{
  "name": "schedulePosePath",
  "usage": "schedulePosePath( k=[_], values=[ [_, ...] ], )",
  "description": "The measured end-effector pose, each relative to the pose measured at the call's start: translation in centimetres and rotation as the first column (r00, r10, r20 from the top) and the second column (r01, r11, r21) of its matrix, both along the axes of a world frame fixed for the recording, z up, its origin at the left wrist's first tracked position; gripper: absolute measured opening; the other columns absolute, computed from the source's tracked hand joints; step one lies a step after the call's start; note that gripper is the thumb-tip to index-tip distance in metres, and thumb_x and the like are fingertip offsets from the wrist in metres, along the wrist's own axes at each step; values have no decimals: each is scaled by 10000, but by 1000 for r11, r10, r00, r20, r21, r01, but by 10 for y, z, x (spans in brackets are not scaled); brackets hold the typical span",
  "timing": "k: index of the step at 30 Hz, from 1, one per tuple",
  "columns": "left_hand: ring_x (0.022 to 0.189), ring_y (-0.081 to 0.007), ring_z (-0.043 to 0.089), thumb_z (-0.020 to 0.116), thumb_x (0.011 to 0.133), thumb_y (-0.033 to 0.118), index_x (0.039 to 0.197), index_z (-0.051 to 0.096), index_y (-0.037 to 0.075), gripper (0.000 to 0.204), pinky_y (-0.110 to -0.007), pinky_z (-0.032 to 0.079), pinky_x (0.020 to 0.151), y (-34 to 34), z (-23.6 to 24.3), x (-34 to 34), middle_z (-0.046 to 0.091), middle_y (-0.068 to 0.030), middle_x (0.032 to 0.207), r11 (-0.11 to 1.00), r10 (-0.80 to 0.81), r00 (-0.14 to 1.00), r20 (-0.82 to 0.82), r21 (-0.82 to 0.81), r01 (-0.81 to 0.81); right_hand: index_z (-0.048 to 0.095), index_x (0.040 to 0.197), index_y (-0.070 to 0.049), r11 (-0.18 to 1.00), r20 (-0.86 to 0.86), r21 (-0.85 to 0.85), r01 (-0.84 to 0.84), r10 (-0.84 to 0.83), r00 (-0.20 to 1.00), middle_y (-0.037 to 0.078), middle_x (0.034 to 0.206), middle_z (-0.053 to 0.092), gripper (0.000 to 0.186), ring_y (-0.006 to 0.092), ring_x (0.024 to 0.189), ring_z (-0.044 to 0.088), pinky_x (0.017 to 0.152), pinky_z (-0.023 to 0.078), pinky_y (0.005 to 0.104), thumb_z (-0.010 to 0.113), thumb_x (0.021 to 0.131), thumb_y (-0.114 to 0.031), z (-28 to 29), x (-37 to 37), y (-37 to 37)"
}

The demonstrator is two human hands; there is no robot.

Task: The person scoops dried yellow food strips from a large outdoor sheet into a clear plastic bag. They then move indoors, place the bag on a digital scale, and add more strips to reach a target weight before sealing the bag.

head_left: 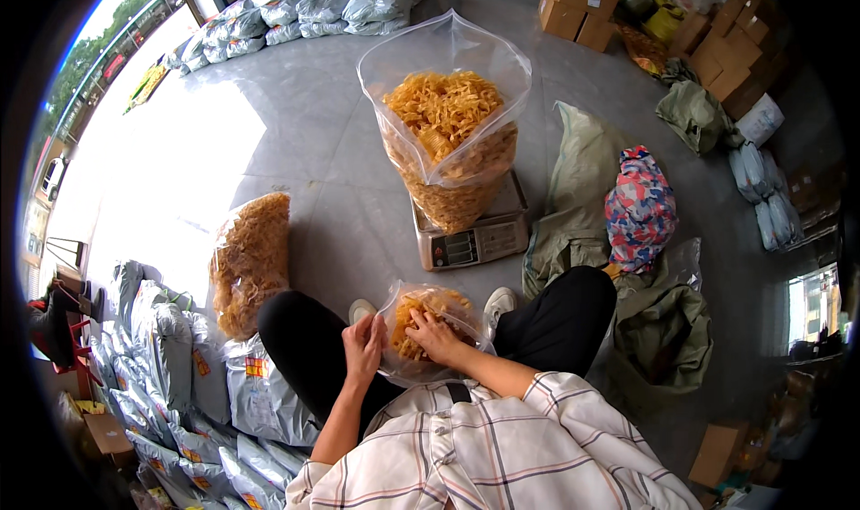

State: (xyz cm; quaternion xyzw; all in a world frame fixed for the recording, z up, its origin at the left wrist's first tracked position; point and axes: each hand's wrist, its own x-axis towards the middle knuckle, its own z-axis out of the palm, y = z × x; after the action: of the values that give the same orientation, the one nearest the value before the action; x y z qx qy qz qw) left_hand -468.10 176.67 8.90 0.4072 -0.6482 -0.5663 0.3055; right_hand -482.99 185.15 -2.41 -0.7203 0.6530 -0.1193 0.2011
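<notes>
Low between my knees is a small clear plastic bag (464,311) holding orange-yellow dried pieces (405,340). My left hand (364,340) pinches the left side of this bag with closed fingers. My right hand (431,338) reaches into the bag onto the pieces, fingers bent and somewhat apart; whether it grips any is unclear. Just ahead, a large open clear bag (443,138) full of similar pieces stands on a metal scale (497,237). A filled clear bag (251,259) lies to the left of my knee.
Stacked grey parcels (193,358) fill the near left, with more grey bags (322,8) at the back. Cardboard boxes (573,0) stand back right. Green sacks (654,331) and a pink-and-blue patterned bundle (640,210) lie by my right knee. Bright floor (206,125) stretches toward an opening at left.
</notes>
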Motion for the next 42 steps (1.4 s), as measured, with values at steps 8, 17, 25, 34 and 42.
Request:
schedulePosePath(
  k=[8,17,25,34,42],
  values=[
    [451,-58,442,513,952,194,622,495,-1,384,-237,328,430,-1,-4,2,485,-14,483,998,60,998,3,13,-60,605,967,-13,983,446,-43,178,-141,884,172,1004,588,297,367,982,573,827,469,376,571,676,31,40,-24,-3],
    [448,-63,444,515,950,177,619,485,4,375,-239,327,430,-1,0,0,479,-10,487,998,56,998,-23,-3,-56,465,1133,-23,893,548,-299,336,-128,827,174,1078,599,536,328,1065,569,950,422,373,593,630,112,73,-53,27],
    [458,-52,432,505,956,187,625,487,4,379,-236,323,433,-2,-7,1,473,-4,489,999,54,998,-30,8,-54,584,984,59,947,739,-43,319,-185,648,181,974,626,341,264,931,616,865,450,303,593,645,87,129,-60,23],
    [460,-47,430,513,953,178,631,489,-3,370,-233,319,432,-2,-4,2,475,-1,493,996,80,996,-43,36,-79,457,1255,-8,986,881,8,169,-86,465,72,1163,567,629,135,1045,565,935,457,291,775,713,-8,223,-70,25],
    [453,-48,442,520,953,192,639,508,-3,370,-233,321,431,-1,-1,3,486,-6,486,996,81,996,-33,33,-80,426,1291,-16,963,953,-118,241,42,299,66,1202,537,618,147,1070,549,930,460,306,745,766,-89,312,-105,-21]
  ],
)
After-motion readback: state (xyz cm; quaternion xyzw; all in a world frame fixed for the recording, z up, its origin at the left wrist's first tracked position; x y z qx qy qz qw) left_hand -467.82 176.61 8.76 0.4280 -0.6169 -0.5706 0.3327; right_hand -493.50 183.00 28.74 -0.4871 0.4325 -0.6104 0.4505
